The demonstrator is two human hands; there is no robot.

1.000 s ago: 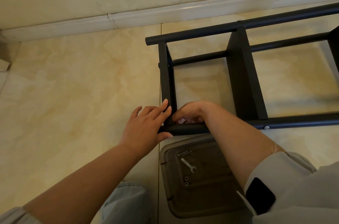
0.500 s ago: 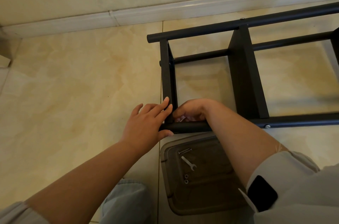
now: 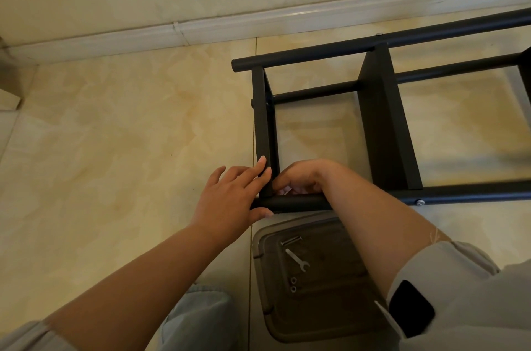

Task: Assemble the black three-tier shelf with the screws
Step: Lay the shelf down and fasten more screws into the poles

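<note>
Left hand (image 3: pixel 230 195) braces shelf frame (image 3: pixel 385 126) corner, fingers flat, thumb under tube; right hand (image 3: pixel 298 178) grip hidden inside corner; keep joint square while threading.

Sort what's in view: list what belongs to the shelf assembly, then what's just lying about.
Belongs to the job:
- black shelf frame, lying on the floor
- left hand, on the frame's near corner
- right hand, inside that corner
- small wrench, long bolt and two nuts in the plastic tray

Lying about:
- black watch on the right sleeve
- white baseboard
</note>
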